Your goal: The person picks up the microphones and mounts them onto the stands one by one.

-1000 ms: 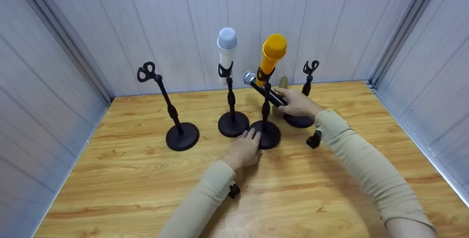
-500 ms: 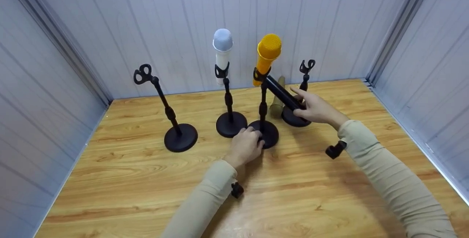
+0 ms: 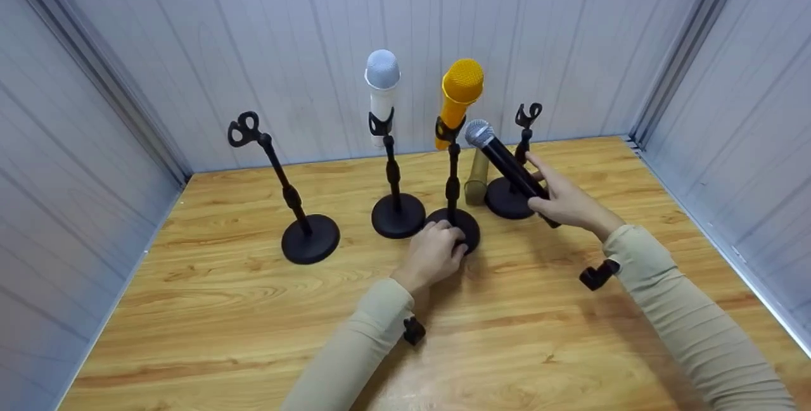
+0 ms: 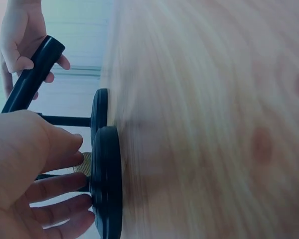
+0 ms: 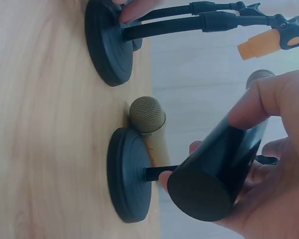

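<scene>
My right hand (image 3: 567, 202) grips a black microphone (image 3: 510, 167) near its lower end. The microphone is tilted, its silver mesh head up and to the left, in front of the right stand (image 3: 509, 198). My left hand (image 3: 434, 252) is at the round base (image 3: 467, 226) of the stand bearing a yellow microphone (image 3: 461, 91). In the left wrist view its fingers (image 4: 65, 204) are loosely bent, their tips at the base's top face. A gold microphone (image 3: 477, 180) lies on the table beside the right stand, whose clip holds nothing.
A white microphone (image 3: 382, 85) sits in the clip of another black stand (image 3: 398, 215). Farther left is a stand (image 3: 310, 238) with a bare clip. Ribbed panel walls (image 3: 279, 50) enclose the wooden table (image 3: 241, 316) at the back and sides.
My right hand has drawn the black microphone right and toward me, away from behind the yellow one. My left hand stays at the base, its fingers a little more bent.
</scene>
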Tool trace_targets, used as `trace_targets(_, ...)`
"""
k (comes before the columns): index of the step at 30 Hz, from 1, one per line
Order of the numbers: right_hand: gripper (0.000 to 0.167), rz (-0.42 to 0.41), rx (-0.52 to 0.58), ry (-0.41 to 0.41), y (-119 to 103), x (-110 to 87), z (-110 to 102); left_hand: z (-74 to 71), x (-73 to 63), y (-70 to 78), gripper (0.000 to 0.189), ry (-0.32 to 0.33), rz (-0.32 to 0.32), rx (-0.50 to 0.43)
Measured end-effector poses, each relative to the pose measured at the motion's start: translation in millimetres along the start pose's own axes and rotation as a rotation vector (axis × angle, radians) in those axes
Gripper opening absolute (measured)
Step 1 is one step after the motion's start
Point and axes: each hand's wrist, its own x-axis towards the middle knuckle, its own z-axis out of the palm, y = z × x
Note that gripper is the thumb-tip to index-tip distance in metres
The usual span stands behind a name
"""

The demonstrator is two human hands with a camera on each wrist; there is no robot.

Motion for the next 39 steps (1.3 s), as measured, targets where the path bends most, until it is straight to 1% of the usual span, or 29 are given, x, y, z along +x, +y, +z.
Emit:
trace_targets(6, 0.070, 0.015, 0.031, 0.023, 4.5, -5.7, 1.7, 2.1, 3.5, 6.0, 0.021, -0.044, 0.056, -0.020)
trace_targets(9, 0.061, 0.036, 0.068, 0.058, 5.8, -9.4, 2.7, 2.4, 5.7, 8.4, 0.021, -0.054, 0.071, -0.031)
trace_targets(12, 0.057, 0.044, 0.104, 0.099, 8.6, -12.8, 3.0, 2.6, 7.5, 10.1, 0.020, -0.054, 0.082, -0.029)
trace_targets(20, 0.063, 0.031, 0.128, 0.241, 14.8, -18.4, -5.7, 3.7, 12.3, 14.8, 0.017, -0.055, 0.117, -0.011)
trace_targets(26, 0.062, 0.007, 0.052, 0.326, 17.4, -21.5, -14.0, 5.6, 19.5, 19.0, 0.018, -0.072, 0.142, -0.012)
trace_targets(28, 0.060, -0.001, 0.057, 0.336, 17.1, -22.8, -15.3, 5.7, 23.5, 20.4, 0.020, -0.087, 0.150, -0.020)
trace_targets(31, 0.060, -0.012, 0.099, 0.341, 16.4, -25.1, -16.4, 3.9, 30.8, 22.8, 0.022, -0.132, 0.141, -0.034)
trace_targets(33, 0.064, -0.023, 0.111, 0.341, 15.5, -27.2, -17.0, 2.2, 37.1, 24.1, 0.023, -0.171, 0.114, -0.045)
trace_targets(36, 0.063, -0.032, 0.072, 0.352, 14.1, -31.0, -18.5, -0.5, 47.3, 25.5, 0.027, -0.221, 0.062, -0.075)
trace_targets(39, 0.053, -0.050, 0.034, 0.371, 14.0, -34.6, -20.6, -1.8, 58.0, 25.7, 0.032, -0.232, 0.012, -0.137)
